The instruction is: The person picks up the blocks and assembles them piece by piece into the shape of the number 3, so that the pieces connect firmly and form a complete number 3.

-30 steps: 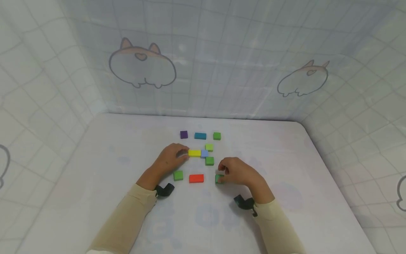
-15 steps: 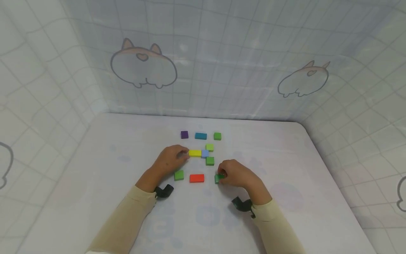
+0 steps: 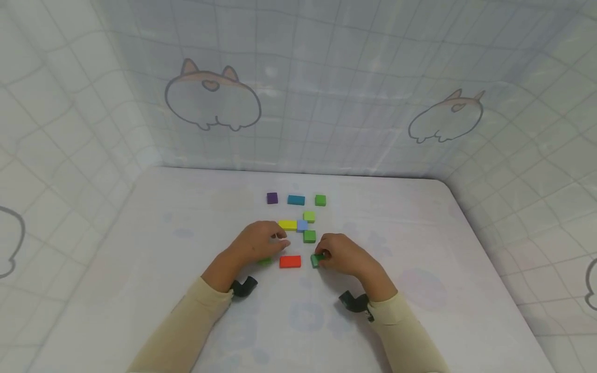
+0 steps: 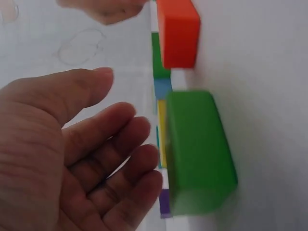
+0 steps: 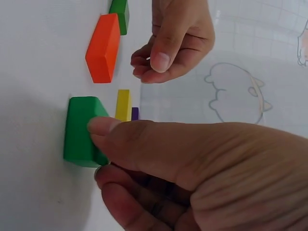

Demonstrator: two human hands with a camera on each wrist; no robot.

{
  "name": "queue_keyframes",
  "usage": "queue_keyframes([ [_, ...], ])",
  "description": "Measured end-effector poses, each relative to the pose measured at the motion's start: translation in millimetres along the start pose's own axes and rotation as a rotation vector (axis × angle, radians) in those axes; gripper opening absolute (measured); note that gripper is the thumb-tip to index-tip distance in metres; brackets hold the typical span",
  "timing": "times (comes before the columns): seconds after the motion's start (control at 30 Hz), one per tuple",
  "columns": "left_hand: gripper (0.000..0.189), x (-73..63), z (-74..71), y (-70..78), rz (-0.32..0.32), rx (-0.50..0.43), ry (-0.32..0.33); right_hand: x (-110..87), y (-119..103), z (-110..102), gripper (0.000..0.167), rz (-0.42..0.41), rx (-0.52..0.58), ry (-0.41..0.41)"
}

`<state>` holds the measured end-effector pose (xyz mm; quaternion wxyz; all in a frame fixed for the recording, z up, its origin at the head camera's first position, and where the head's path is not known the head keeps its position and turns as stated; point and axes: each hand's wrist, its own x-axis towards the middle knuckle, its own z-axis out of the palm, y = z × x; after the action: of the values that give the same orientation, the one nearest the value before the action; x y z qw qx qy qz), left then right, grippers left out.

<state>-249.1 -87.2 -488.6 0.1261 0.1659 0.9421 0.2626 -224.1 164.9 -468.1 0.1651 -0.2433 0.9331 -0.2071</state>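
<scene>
My right hand (image 3: 344,254) pinches a dark green block (image 5: 79,130) between thumb and fingers, at the right of the red block (image 3: 290,261). The block rests on the table. My left hand (image 3: 256,242) holds nothing; its fingers are loosely bent and it hovers over the row's left end. Beneath it, a green block (image 4: 199,151) is mostly hidden in the head view. Just beyond the left hand lies a yellow block (image 3: 287,225), touching a light blue block (image 3: 302,226). A lime block (image 3: 309,216) and another green block (image 3: 310,237) sit at the blue one's corners.
Farther back stand a purple block (image 3: 272,198), a teal block (image 3: 296,200) and a green block (image 3: 320,200) in a spaced row. The white table (image 3: 420,223) is bordered by a grid-patterned curtain (image 3: 326,103) at the back and sides.
My left hand has let go of the yellow block and come nearer, over the left green block. My right hand has slid the dark green block slightly left, toward the red one.
</scene>
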Motion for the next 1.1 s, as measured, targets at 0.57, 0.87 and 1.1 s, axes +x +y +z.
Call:
queue_keyframes([
  [0.57,0.028,-7.1,3.6,14.7,0.113,0.004,-0.181,4.2,-2,6,0.019,-0.054,-0.023,0.074],
  [0.87,0.025,-6.6,9.2,13.6,0.164,0.05,-0.211,5.8,1,8,0.016,-0.134,-0.072,0.134],
  [1.1,0.024,-6.5,9.6,14.4,0.156,0.042,-0.192,5.0,0,9,0.017,-0.16,-0.076,0.15],
])
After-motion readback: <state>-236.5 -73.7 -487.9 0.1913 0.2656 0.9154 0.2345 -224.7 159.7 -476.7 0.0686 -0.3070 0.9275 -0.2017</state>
